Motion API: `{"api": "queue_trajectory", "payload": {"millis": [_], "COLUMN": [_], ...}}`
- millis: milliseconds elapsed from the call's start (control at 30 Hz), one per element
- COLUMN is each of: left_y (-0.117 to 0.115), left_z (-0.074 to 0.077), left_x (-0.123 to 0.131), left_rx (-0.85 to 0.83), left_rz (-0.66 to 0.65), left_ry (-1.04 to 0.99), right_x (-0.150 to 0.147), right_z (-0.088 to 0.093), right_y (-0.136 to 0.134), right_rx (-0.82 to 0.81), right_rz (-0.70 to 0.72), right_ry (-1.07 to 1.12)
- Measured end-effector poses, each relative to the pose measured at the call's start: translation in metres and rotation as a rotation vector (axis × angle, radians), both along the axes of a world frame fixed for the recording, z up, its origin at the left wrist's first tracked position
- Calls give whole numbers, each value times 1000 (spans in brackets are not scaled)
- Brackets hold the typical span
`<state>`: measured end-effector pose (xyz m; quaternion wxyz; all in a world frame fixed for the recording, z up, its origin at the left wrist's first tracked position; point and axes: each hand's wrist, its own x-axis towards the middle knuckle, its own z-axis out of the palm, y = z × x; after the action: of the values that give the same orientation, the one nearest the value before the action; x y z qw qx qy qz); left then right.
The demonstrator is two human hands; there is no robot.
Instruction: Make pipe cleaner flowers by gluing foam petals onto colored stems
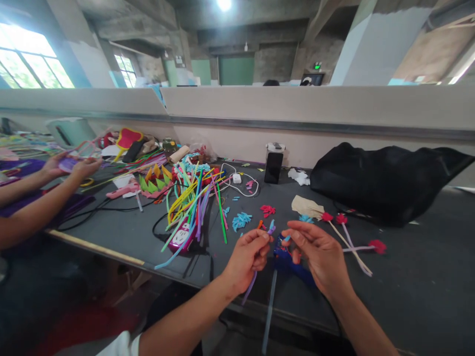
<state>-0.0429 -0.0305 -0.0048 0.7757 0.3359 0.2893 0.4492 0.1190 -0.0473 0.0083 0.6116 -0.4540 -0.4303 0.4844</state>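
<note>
My left hand (248,258) pinches a purple pipe cleaner (250,289), whose lower end hangs below the fist. Light blue and purple bits show at its top, above my thumb. Close by on the right, my right hand (322,254) holds a small light blue piece (287,238) between thumb and fingertips. Under that hand lies a dark blue glue gun (291,265), partly hidden, with a long translucent glue stick (271,309) reaching past the table edge. Beyond my hands are piles of short blue pieces (242,221) and red pieces (267,211).
Red-tipped stems (349,236) lie at right, before a black bag (389,180). Many coloured pipe cleaners (193,193) spread over a purple power strip (181,237) at left. A phone (273,167) stands at the back. Another person's hands (83,168) work at far left.
</note>
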Motion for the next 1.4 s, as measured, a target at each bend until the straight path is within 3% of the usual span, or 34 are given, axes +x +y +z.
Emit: {"api": "queue_trajectory", "payload": {"millis": [200,500,1400], "left_y": [-6,-5,-6], "left_z": [-1,-3,-1], "left_x": [4,4,5], "left_rx": [-35,-24,17], "left_rz": [-55,-41,-17], "left_ry": [36,52,134], "right_x": [4,4,4], "right_z": [2,-7,-8], "right_y": [0,-2,1], "right_rx": [43,264,232], "right_rz": [-15,-232,-232], "right_ry": [-93,-602,-665]}}
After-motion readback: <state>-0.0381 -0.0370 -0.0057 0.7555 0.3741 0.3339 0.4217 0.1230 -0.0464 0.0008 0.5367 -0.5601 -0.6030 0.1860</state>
